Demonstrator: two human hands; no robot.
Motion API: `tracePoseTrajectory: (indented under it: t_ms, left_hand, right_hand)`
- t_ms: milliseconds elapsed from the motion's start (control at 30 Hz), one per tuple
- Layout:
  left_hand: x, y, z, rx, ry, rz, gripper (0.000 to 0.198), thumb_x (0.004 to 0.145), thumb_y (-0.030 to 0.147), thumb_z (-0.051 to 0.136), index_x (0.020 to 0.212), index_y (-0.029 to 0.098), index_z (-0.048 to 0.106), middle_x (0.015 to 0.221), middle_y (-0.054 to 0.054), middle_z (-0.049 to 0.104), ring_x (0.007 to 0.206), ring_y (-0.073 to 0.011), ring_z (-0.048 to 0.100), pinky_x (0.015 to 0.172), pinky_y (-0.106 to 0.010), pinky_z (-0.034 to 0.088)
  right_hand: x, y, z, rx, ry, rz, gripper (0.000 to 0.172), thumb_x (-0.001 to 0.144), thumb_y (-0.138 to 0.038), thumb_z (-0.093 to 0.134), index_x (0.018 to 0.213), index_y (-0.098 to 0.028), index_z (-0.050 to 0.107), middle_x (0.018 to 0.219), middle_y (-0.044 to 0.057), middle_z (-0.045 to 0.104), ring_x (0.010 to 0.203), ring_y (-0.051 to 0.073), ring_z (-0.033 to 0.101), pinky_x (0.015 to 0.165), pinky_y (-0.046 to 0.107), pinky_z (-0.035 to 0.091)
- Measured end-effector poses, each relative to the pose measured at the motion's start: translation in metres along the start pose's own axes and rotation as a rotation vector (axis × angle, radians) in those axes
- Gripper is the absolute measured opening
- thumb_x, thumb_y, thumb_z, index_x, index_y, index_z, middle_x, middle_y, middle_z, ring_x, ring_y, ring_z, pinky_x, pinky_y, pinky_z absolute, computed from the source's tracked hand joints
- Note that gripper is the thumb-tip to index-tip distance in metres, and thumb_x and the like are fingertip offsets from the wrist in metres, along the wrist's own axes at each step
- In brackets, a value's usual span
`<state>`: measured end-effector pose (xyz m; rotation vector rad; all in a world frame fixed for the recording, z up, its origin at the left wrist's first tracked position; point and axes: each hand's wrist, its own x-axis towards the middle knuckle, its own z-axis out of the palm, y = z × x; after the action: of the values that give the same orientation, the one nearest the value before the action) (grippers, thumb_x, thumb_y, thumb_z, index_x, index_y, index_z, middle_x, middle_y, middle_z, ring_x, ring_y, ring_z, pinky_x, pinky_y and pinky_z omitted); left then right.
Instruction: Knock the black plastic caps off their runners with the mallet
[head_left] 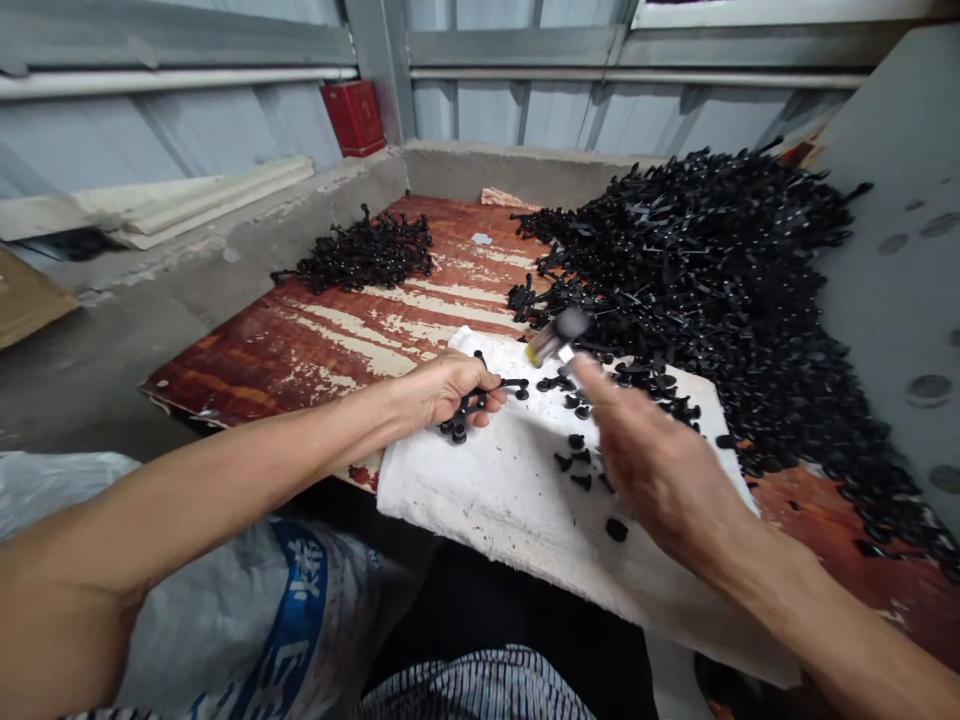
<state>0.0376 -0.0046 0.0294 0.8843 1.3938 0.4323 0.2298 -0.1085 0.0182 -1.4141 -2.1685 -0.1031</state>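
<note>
- Your left hand (442,385) has its fingers curled round a black parts sprue (480,403), pressed to the white pad (495,490) on the bench (300,340). The fingertips lie close under the tool, so a stray blow could catch them.
- The small hammer (559,335) is blurred. Your right hand (660,470) seems to wrap its fingers round the handle, and a slack grip could let it slip.
- Loose black pieces (581,462) on the pad could roll off its near edge.

Pad (487,490) on desk (300,345) front edge (loose parts (576,441) on it), big heap (735,260) right behind, small pile (367,255) far left, sack (285,610) below.
</note>
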Motion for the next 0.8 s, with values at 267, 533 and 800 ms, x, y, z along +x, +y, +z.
tracePoseTrajectory:
  t_ms: [267,533,800]
  left_hand:
    - [0.002,-0.002,0.002,0.011,0.032,-0.005,0.017,0.082,0.004,0.055,0.066,0.01,0.059,0.052,-0.002,0.058,0.042,-0.0085,0.049,0.042,-0.022,0.041]
    - [-0.003,-0.005,0.004,0.034,-0.017,0.007,0.018,0.084,0.006,0.053,0.068,0.011,0.058,0.054,-0.002,0.059,0.045,-0.009,0.051,0.044,-0.023,0.046]
    - [0.012,0.098,-0.051,0.28,0.399,0.413,0.013,0.08,0.009,0.057,0.068,0.013,0.055,0.049,0.001,0.051,0.043,-0.0094,0.045,0.043,-0.021,0.029]
  right_hand:
    - [-0.002,0.007,0.002,0.035,-0.062,0.006,0.055,0.091,-0.014,0.036,0.145,-0.017,0.044,0.086,0.011,0.07,0.065,0.02,0.065,0.062,0.034,0.055]
    - [0.002,0.006,0.001,0.108,-0.193,0.084,0.055,0.087,-0.018,0.035,0.139,-0.012,0.053,0.067,0.006,0.061,0.048,0.016,0.051,0.049,0.03,0.045]
    - [-0.028,0.01,-0.038,1.128,0.22,0.842,0.061,0.078,-0.052,0.068,0.132,-0.028,0.052,0.06,-0.007,0.049,0.038,0.006,0.036,0.033,0.017,0.031]
